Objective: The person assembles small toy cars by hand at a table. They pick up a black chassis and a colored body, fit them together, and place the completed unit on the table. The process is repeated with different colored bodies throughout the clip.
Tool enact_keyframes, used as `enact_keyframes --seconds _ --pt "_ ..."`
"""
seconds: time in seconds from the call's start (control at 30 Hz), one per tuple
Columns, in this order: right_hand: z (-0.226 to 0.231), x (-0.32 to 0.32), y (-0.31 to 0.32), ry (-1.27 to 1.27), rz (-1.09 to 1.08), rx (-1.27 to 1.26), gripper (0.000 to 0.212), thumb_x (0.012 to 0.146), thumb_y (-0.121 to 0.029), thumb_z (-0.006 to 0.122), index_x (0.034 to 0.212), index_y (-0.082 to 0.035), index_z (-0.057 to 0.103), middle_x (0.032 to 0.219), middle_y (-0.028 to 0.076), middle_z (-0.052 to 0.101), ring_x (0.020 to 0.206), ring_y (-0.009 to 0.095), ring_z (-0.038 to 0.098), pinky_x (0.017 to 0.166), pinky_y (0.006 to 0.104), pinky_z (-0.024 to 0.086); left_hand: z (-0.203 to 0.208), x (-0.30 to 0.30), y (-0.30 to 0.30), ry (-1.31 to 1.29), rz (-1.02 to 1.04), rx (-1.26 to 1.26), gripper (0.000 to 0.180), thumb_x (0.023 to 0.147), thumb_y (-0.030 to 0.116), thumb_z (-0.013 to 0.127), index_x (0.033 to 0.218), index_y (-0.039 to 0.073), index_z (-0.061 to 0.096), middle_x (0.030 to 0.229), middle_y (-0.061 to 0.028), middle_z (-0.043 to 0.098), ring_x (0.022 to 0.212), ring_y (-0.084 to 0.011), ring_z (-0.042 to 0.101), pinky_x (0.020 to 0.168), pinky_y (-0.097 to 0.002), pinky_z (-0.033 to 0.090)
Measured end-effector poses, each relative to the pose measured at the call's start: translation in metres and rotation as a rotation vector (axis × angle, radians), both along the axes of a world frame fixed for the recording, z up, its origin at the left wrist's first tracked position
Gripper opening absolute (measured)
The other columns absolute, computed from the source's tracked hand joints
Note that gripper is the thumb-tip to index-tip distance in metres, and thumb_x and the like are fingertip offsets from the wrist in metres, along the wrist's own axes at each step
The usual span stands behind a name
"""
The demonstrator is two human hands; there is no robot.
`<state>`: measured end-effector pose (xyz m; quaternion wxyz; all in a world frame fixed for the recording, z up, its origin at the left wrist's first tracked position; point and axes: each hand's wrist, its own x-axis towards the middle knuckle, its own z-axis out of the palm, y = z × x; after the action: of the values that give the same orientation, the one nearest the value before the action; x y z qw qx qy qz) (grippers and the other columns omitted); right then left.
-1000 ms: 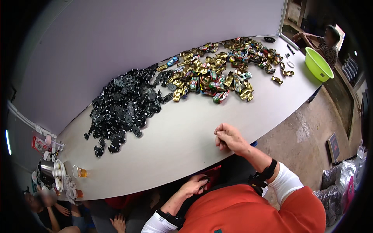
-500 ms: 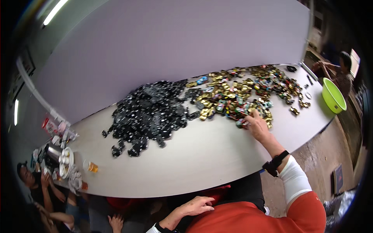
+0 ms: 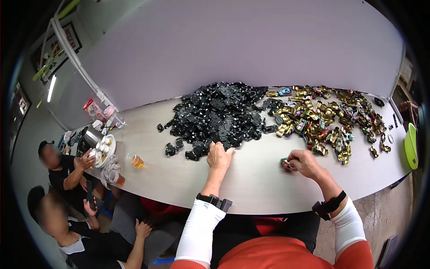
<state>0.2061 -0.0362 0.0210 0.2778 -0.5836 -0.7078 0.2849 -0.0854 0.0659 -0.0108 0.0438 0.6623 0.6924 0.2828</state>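
My left hand (image 3: 219, 157) reaches the near edge of a heap of black plastic toy car bases (image 3: 215, 114). Its fingers are curled down among the parts, and what they grip is hidden. Farther right, my right hand (image 3: 308, 164) pinches a small toy car body (image 3: 286, 164), red, white and green, just over the bare tabletop. Beyond that hand spreads a pile of toy car bodies (image 3: 313, 116), many gold, others in mixed colours. The two piles meet near the middle of the table.
A pale panel (image 3: 251, 45) closes off the table's (image 3: 255, 188) far side. At the right end stands a green basin (image 3: 411, 147). Leftward are a cup of amber drink (image 3: 135, 160) and a white tray of cups (image 3: 105, 154). Two people sit at the left.
My left hand has risen from my lap to the black heap. My right hand has drawn a car body nearer, away from the coloured pile. The view has turned left.
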Motion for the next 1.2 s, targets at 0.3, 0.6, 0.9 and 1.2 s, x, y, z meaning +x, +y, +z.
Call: enact_keyframes --seconds 0.3,0.6,0.9,1.2 --pt "-0.007 0.016 0.028 0.296 -0.12 -0.188 0.012 0.078 -0.005 0.058 0.085 0.002 0.065 0.069 0.005 0.061 0.064 0.012 0.056 0.062 0.0276 0.046 -0.009 -0.014 -0.068 -0.599 -0.333 -0.168 0.021 0.071 0.005 0.066 0.091 -0.001 0.061 0.08 -0.0078 0.063 0.066 -0.0145 0.058 0.055 -0.0262 0.047" --pt "-0.012 -0.009 -0.015 0.127 -0.227 0.171 0.01 0.074 -0.005 0.065 0.083 0.0 0.064 0.079 0.014 0.061 0.076 0.025 0.06 0.069 0.0341 0.047 -0.003 0.024 -0.106 -1.871 -0.679 -0.859 0.041 0.082 0.0 0.056 0.121 0.004 0.048 0.092 -0.0152 0.062 0.066 -0.0164 0.057 0.047 -0.0212 0.042" --pt "-0.03 0.009 -0.015 -0.133 -0.358 0.217 0.019 0.073 -0.013 0.068 0.088 -0.003 0.062 0.084 0.014 0.058 0.081 0.033 0.057 0.07 0.0394 0.046 -0.018 0.019 -0.108 -1.936 -0.713 -0.829 0.031 0.081 0.002 0.057 0.112 0.001 0.052 0.091 -0.0173 0.061 0.065 -0.0193 0.057 0.044 -0.0206 0.041" --pt "-0.032 -0.024 0.013 -0.367 -0.305 0.348 0.012 0.076 -0.012 0.065 0.086 -0.01 0.06 0.091 0.01 0.053 0.078 0.032 0.057 0.066 0.0416 0.047 -0.018 0.017 -0.109 -1.999 -0.696 -0.841 0.028 0.082 0.005 0.058 0.109 -0.002 0.054 0.09 -0.0161 0.061 0.065 -0.0184 0.056 0.047 -0.0219 0.043"
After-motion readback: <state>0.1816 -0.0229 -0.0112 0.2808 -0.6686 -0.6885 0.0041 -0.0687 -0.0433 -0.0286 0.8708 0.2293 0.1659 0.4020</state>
